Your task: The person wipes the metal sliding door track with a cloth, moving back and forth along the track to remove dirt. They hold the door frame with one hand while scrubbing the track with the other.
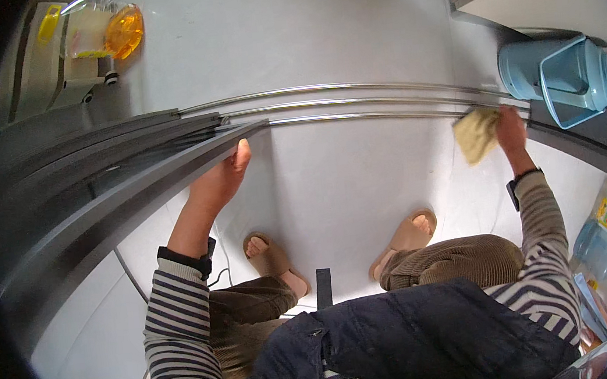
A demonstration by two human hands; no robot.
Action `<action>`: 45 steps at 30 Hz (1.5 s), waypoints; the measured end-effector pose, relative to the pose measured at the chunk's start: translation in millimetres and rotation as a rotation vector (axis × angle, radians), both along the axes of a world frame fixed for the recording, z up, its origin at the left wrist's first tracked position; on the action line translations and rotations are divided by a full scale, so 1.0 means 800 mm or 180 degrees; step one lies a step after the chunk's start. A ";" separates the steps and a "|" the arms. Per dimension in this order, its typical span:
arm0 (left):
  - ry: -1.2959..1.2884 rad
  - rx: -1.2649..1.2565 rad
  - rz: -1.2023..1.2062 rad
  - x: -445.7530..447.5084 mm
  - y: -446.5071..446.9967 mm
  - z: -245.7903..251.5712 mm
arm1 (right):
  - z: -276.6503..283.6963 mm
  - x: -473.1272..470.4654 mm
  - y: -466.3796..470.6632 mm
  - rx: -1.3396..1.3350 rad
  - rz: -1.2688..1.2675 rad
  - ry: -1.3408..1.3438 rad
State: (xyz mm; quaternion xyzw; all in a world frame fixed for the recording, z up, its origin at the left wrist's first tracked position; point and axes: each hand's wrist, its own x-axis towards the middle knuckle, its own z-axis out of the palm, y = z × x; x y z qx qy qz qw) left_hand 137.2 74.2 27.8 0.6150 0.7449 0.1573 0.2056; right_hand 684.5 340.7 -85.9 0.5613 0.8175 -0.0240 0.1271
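Observation:
My left hand point(223, 178) is at the near edge of a dark sliding door panel point(169, 176), thumb up; the panel hides most of its fingers. At the right, my right hand point(510, 131) grips a yellow cloth point(476, 135), which hangs beside the ends of the floor rails. Three thin metal rails point(362, 116) run across the pale floor between the stacked door panels on the left and the dark frame point(582, 146) on the right.
A light-blue bucket-like container with a handle point(543, 67) lies to the right beyond the rails. An orange-liquid bottle point(123, 32) is at the upper left. Plastic bottles point(600, 244) stand at the lower right. A thin cable point(228, 264) lies near my left slipper point(269, 257).

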 end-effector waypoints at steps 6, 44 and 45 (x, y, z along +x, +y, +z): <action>-0.0014 -0.0313 -0.0014 -0.002 -0.003 0.002 | 0.051 -0.166 -0.040 0.0176 0.0458 0.2636; -0.0250 -0.0129 0.0411 -0.004 -0.014 -0.012 | -0.026 -0.203 -0.088 -0.0411 0.1823 0.2232; -0.0374 -0.0247 0.0520 -0.003 -0.014 -0.010 | -0.035 -0.199 -0.082 -0.0353 0.1792 0.2168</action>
